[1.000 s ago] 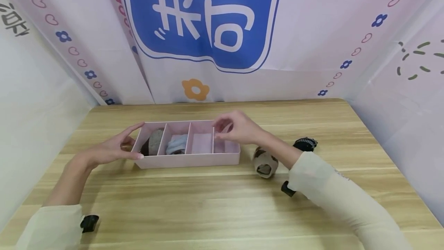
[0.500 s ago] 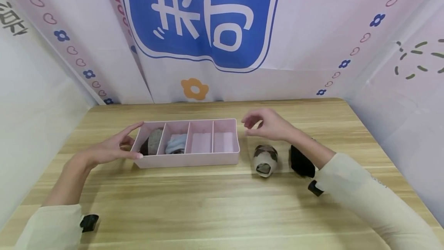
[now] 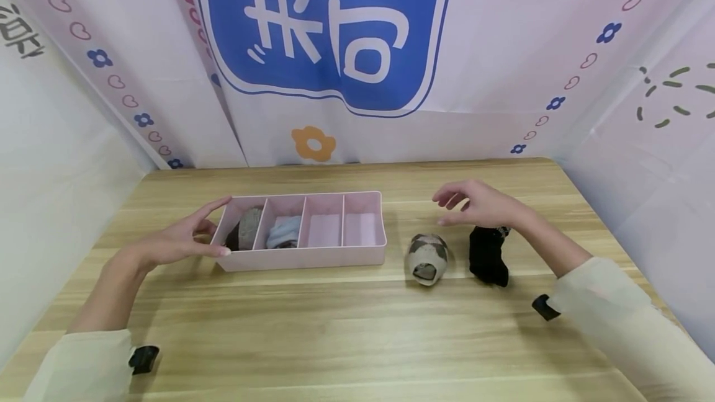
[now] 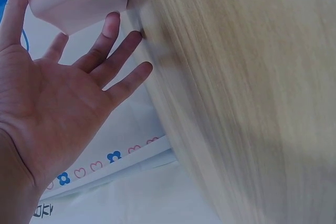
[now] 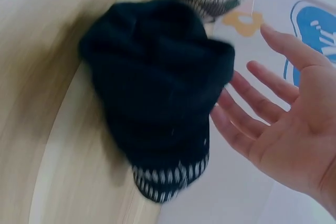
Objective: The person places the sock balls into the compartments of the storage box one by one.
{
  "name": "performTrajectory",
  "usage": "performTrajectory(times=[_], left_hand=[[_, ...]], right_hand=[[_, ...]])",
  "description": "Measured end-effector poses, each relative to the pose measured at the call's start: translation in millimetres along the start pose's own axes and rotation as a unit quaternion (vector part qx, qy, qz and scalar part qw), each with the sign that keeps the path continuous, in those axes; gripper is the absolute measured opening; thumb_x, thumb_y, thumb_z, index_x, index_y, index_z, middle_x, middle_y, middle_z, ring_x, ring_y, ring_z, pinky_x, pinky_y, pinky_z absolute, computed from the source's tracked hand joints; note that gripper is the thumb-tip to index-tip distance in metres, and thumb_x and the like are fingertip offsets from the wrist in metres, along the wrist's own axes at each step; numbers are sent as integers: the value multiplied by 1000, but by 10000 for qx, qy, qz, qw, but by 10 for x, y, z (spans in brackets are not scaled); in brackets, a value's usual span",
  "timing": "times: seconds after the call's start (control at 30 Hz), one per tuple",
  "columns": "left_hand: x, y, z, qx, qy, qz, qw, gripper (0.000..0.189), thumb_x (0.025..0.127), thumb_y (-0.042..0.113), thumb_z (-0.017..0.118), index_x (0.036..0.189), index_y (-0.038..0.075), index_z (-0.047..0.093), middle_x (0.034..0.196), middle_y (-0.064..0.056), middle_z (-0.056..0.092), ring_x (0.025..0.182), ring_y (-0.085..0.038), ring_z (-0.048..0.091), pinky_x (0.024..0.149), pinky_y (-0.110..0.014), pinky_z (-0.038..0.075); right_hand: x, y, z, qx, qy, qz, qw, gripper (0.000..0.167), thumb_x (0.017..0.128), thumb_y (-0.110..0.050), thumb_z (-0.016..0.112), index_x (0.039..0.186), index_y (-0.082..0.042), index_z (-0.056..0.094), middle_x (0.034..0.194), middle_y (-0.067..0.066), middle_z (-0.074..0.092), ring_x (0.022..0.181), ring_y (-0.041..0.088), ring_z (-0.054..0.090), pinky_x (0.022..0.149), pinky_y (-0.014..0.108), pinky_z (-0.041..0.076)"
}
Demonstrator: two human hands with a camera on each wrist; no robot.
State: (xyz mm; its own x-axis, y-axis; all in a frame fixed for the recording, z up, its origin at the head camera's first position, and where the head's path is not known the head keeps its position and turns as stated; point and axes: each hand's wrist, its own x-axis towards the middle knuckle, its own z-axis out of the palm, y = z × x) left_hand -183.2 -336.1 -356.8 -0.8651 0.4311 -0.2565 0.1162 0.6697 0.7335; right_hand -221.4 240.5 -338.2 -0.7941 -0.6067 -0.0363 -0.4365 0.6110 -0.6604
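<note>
My left hand (image 3: 179,237) spans the left end of a pink divided storage box (image 3: 304,258), its thumb at the front corner and index finger at the back corner. In the left wrist view, the other fingers spread beside the box wall (image 4: 84,3). A dark and grey rolled sock (image 3: 249,228) lies in the leftmost compartment, a light blue one (image 3: 285,232) in the compartment beside it. My right hand (image 3: 483,203), fingers loosely bent and holding nothing, hovers by a black sock (image 3: 488,256) with a white-patterned cuff. Left of that sock is a rolled beige-and-brown sock (image 3: 427,259).
The socks and box rest on a wood-grain table (image 3: 335,334). A white printed cloth (image 3: 475,79) hangs behind the table, and cloth walls stand at both sides. Black straps (image 3: 144,358) show at the wrists.
My right hand has drawn away from the rightmost compartment, moving right past the rolled beige sock to the black sock, which is now more exposed. The left hand and box have stayed put.
</note>
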Motion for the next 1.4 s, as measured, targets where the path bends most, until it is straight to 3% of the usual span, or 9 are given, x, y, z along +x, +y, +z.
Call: performTrajectory(times=[0.3,0.57,0.77,1.03,1.23,1.4], left_hand=[[1,-15,-1,10,8,-29,10000,105,93,27,74,168,20,1,142,-35,46,136,-56,40,98,-73,41],[-5,-4,-5,24,37,-2,10000,105,93,26,75,168,20,2,141,-35,48,135,-56,42,97,-72,41],[-1,-5,-3,18,48,9,10000,105,92,26,75,168,20,3,141,-36,47,135,-57,41,98,-72,41],[5,-9,-2,13,61,7,10000,106,92,26,76,168,20,3,140,-34,49,135,-55,42,99,-72,41],[-1,13,-2,-26,55,-4,10000,106,92,25,76,168,19,3,137,-33,51,133,-54,45,99,-70,42],[-5,20,-5,-31,52,2,10000,106,92,25,76,168,18,3,137,-33,51,133,-55,44,99,-70,42]], right_hand=[[-239,149,-124,-253,-519,128,9982,70,85,-28,86,139,6,56,135,24,61,123,44,58,101,64,46],[-411,170,-180,-335,-1066,966,9890,100,78,-38,91,149,7,37,146,32,46,134,50,47,108,64,40],[-457,178,-145,-471,-1494,1275,9794,114,72,-39,94,151,7,27,147,34,41,137,52,41,108,65,38],[-494,135,-128,-1147,-1583,1413,9705,118,62,-42,98,150,0,31,140,30,43,130,49,45,100,66,43],[-485,128,-131,-1414,-1632,1287,9679,103,61,-35,99,138,-1,41,130,22,51,122,41,51,99,60,45],[-464,193,-140,-1301,-1555,1076,9733,91,65,-27,97,132,6,46,125,19,56,117,36,55,101,55,45]])
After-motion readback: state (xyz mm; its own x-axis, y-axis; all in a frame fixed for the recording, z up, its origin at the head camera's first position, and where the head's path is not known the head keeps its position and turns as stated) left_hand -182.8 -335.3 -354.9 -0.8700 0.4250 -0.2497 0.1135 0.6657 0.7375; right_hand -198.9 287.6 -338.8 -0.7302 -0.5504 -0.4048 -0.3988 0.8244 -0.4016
